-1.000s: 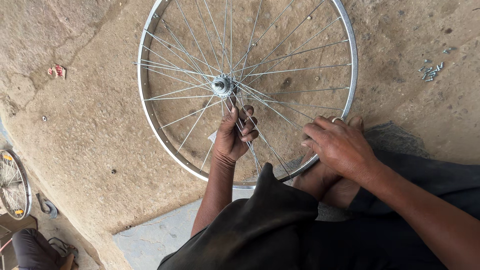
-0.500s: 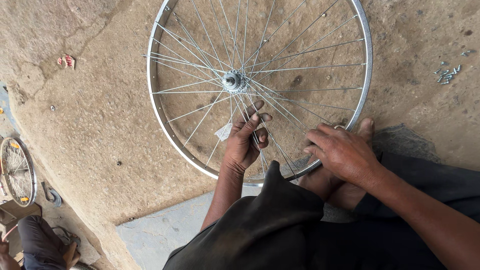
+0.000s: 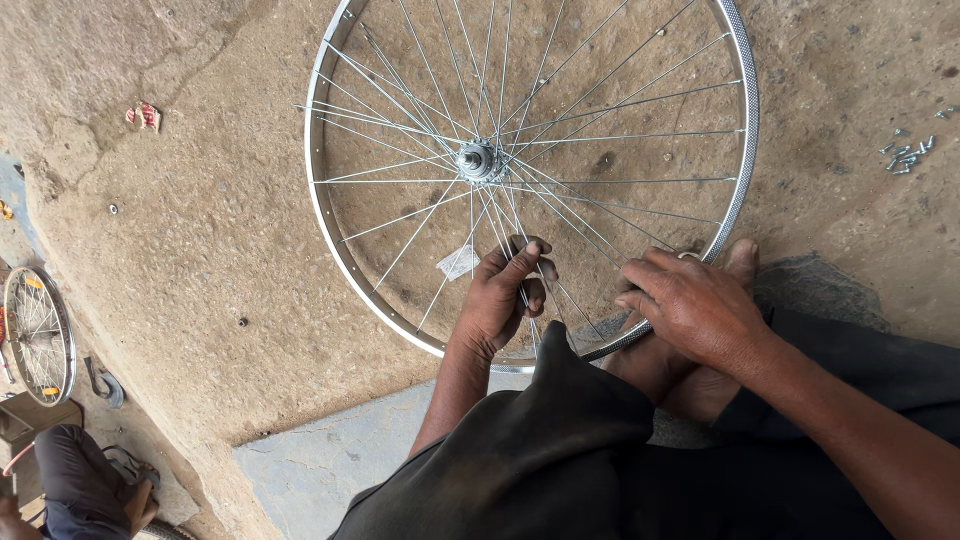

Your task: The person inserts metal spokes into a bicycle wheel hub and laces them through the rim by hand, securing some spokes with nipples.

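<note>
While the silver spoked bicycle wheel (image 3: 640,110) lies flat, the left hand (image 3: 505,295) pinches spokes at six o'clock; the right hand (image 3: 700,305) rests loosely open on the rim.

The left hand (image 3: 505,290) has slid away from the hub (image 3: 477,159), down the spokes toward the near rim, its fingers now curled round a spoke lower on the wheel (image 3: 740,190). The right hand (image 3: 690,305) has flattened a little over the rim by the foot (image 3: 735,270).
</note>
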